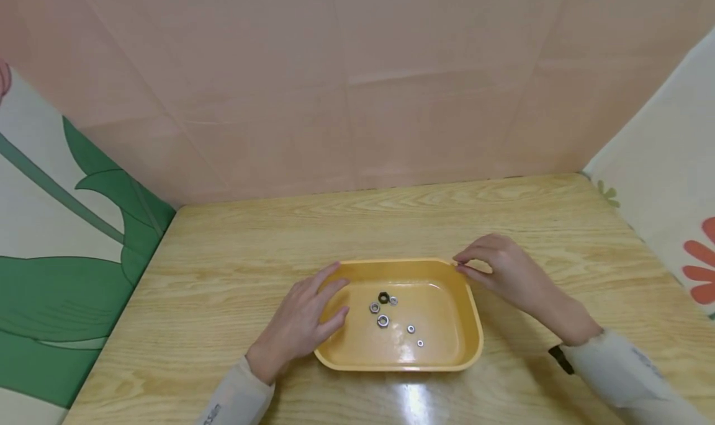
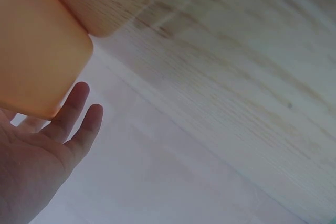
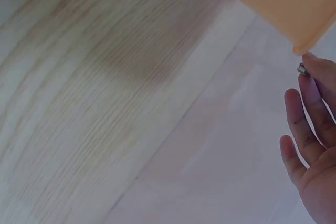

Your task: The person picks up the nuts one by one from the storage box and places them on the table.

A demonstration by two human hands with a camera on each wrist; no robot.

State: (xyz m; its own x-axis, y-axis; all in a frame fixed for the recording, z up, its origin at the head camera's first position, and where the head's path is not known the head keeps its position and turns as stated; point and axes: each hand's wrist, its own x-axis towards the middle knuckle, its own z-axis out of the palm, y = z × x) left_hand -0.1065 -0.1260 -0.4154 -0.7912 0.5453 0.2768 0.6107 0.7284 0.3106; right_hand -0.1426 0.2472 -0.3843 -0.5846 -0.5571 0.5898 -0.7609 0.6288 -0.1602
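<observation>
Metal pc btwn R fingers

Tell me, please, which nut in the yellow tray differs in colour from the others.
The black nut, just left of a small silver nut in the tray; the other five are all silver.

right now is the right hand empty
No, the right wrist view shows the right hand pinching a small metal piece between thumb and finger.
</observation>
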